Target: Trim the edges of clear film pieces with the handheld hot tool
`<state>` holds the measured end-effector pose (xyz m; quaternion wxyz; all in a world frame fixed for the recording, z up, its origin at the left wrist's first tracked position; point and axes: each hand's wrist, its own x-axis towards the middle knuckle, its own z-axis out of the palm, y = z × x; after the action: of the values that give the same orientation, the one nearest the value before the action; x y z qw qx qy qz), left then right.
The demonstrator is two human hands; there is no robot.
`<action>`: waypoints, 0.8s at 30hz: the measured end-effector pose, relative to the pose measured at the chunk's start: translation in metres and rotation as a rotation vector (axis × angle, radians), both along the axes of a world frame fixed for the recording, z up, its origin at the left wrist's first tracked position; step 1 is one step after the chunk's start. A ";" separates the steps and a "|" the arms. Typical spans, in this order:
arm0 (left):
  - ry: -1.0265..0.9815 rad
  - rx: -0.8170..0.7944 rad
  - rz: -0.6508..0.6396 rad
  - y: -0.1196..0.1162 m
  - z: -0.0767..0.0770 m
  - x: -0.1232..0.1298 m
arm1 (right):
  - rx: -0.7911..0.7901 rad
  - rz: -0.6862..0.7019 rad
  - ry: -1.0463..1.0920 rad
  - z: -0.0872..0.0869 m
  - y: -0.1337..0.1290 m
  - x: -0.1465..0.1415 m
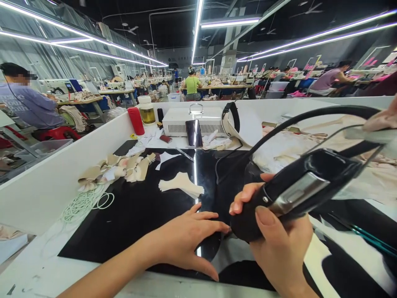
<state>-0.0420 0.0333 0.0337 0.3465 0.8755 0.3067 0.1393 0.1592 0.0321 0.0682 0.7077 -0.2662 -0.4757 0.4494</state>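
Observation:
My right hand (279, 252) is wrapped around a black corded handheld tool (294, 194) with a silvery metal plate on its side. A thick black cable (288, 120) arcs from its far end. The tool is tilted, its rounded end low over the black mat (133, 223). My left hand (186, 236) is open, fingers spread over the mat, index fingertip close to the tool's lower end; whether they touch I cannot tell. Below the tool lies a greyish glossy patch (234, 252), partly hidden. A cream fabric piece (181, 184) rests flat beyond my left hand.
Fabric scraps (124, 167) and a coil of pale green cord (83, 205) lie left. At the back stand a vented white box (176, 124), a phone (194, 133) and a red cylinder (135, 121). Another hand (383, 118) shows at the right edge, near piled fabric (369, 174).

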 end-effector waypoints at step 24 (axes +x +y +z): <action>-0.005 0.036 -0.005 0.001 -0.003 -0.002 | 0.073 0.056 -0.001 -0.002 -0.011 -0.005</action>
<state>-0.0440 0.0346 0.0312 0.3318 0.8820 0.3011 0.1462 0.1542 0.0216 0.0658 0.7039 -0.2270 -0.4995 0.4510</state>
